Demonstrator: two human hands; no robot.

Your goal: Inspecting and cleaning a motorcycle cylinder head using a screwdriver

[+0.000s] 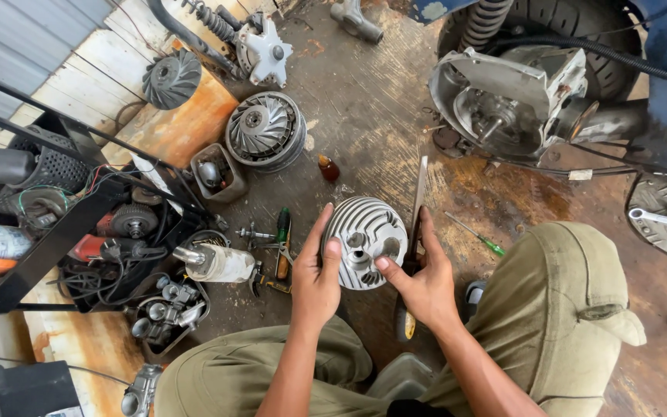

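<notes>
A round, finned grey metal cylinder head (364, 235) is held up between both hands above the stained floor. My left hand (314, 274) grips its left edge, thumb on its face. My right hand (422, 282) grips its right edge, thumb on the face too. A long flat metal file (418, 197) with a yellow-tipped handle lies on the floor just behind my right hand. My knees in olive trousers frame the lower view.
An opened scooter engine casing (503, 104) sits at upper right by a tyre. A finned fan wheel (264, 127), a small box of parts (218, 174), screwdrivers (282, 239), a green-handled screwdriver (476, 234) and a tray of parts (167, 313) lie left.
</notes>
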